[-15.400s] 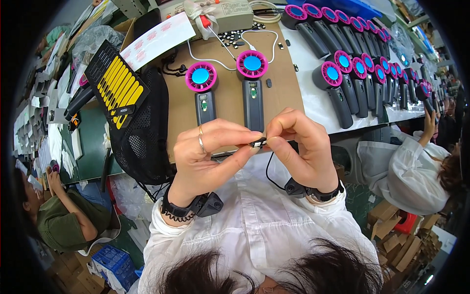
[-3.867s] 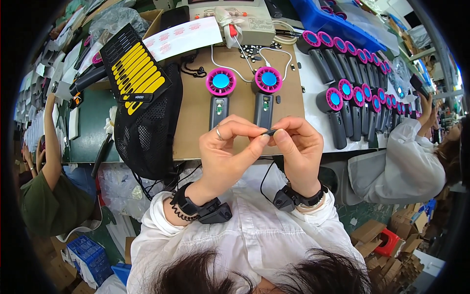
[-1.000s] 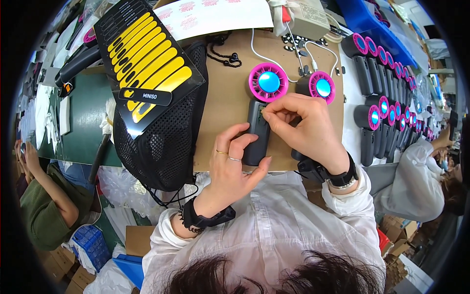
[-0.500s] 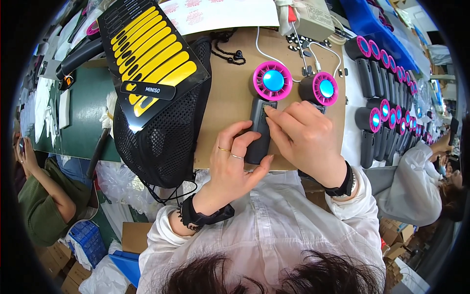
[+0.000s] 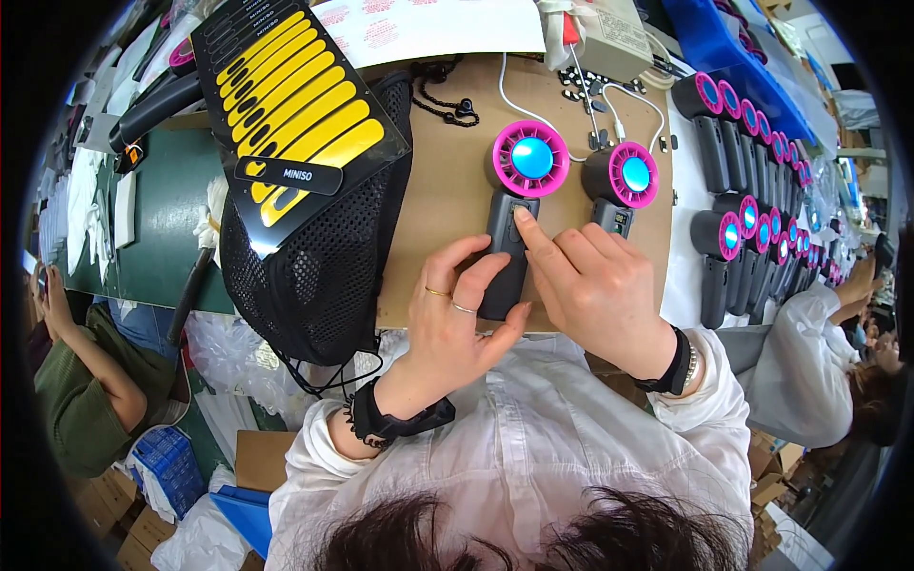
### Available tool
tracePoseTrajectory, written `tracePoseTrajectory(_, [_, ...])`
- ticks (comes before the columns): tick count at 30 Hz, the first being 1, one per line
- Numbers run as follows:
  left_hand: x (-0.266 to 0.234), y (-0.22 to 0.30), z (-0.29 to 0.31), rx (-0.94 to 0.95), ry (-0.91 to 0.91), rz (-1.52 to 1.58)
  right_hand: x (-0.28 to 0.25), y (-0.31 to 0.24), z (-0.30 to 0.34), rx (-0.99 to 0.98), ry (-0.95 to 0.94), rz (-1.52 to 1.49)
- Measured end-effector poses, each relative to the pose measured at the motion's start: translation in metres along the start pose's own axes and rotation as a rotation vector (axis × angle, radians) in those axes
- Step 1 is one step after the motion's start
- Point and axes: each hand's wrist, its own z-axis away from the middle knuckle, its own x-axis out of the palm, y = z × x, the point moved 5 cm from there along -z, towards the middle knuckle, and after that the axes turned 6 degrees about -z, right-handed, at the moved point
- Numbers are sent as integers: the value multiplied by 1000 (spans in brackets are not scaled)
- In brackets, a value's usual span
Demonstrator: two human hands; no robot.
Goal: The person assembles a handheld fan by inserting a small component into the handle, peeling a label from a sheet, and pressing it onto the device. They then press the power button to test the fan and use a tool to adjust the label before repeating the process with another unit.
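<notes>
A dark grey handheld fan [image 5: 505, 271] with a pink ring and a blue centre lies on the brown board, head away from me. My left hand [image 5: 457, 305] holds its handle, fingers along the left side and thumb near the lower end. With its index finger stretched out, my right hand [image 5: 595, 290] touches the handle's upper part, beside a small panel. Its other fingers are bent and hold nothing I can see. Just right lies a second fan [image 5: 624, 176] with a small lit display, its lower handle hidden behind my right hand.
A black mesh bag [image 5: 319, 276] sits left, under a sheet of yellow and black strips [image 5: 295, 105]. White cables [image 5: 619, 124] and small black parts [image 5: 576, 93] lie behind the fans. Rows of fans [image 5: 728, 228] stand at right. Other people work on both sides.
My right hand has shifted slightly down and right, its bunched fingers loosening to a single stretched index finger. The second fan's display has come into sight. My left hand stays in place.
</notes>
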Motion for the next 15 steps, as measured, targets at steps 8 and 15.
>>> tracePoseTrajectory(8, [3, 5, -4, 16, -64, -88, 0, 3, 6, -22, -8, 20])
tracePoseTrajectory(15, [4, 5, 0, 35, -42, -122, 0, 18, 1, -33, -21, -255])
